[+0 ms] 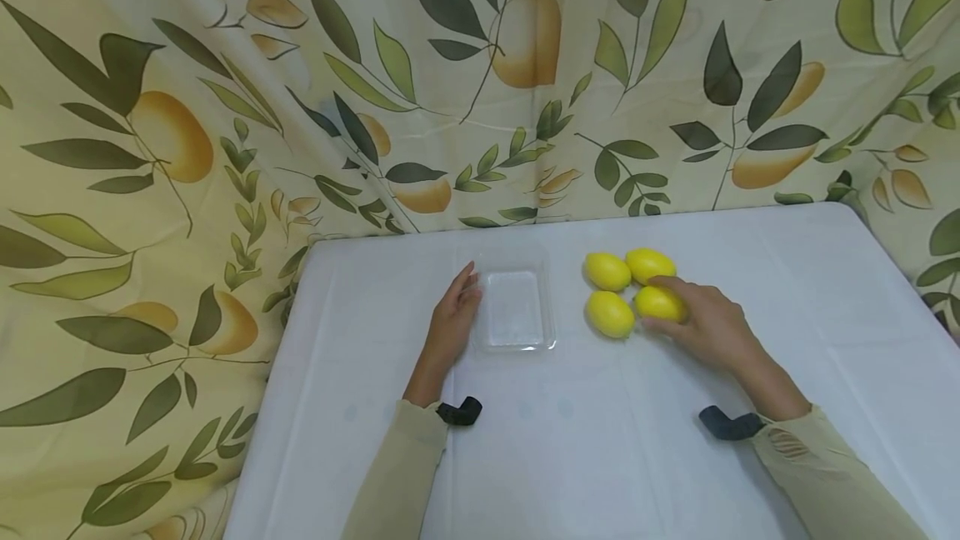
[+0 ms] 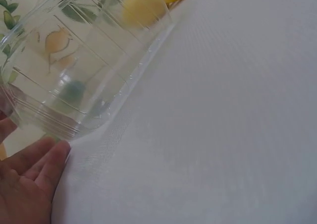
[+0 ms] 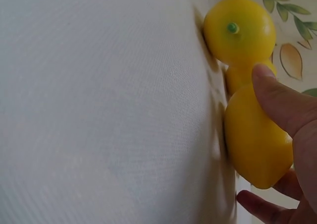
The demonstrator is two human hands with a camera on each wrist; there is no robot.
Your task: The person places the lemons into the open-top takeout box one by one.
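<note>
Four-sided and see-through, a plastic container (image 1: 513, 307) sits on the white cloth left of the lemons. At its left side, my left hand (image 1: 453, 315) rests with fingers fairly straight; in the left wrist view the fingertips (image 2: 62, 147) are right at the container's corner. My right hand (image 1: 705, 323) holds the near right lemon (image 1: 660, 304) between thumb and fingers. In the right wrist view the thumb lies across that lemon (image 3: 257, 140), over the cloth. Beside it are the near left lemon (image 1: 610, 314), the far left lemon (image 1: 607, 272) and the far right lemon (image 1: 651, 265).
A white cloth (image 1: 555, 457) covers the table. Behind it and to both sides hangs a leaf-and-fruit patterned curtain (image 1: 300, 107), close to the table's back edge. Black bands (image 1: 461, 412) show at both wrists, by the light sleeves.
</note>
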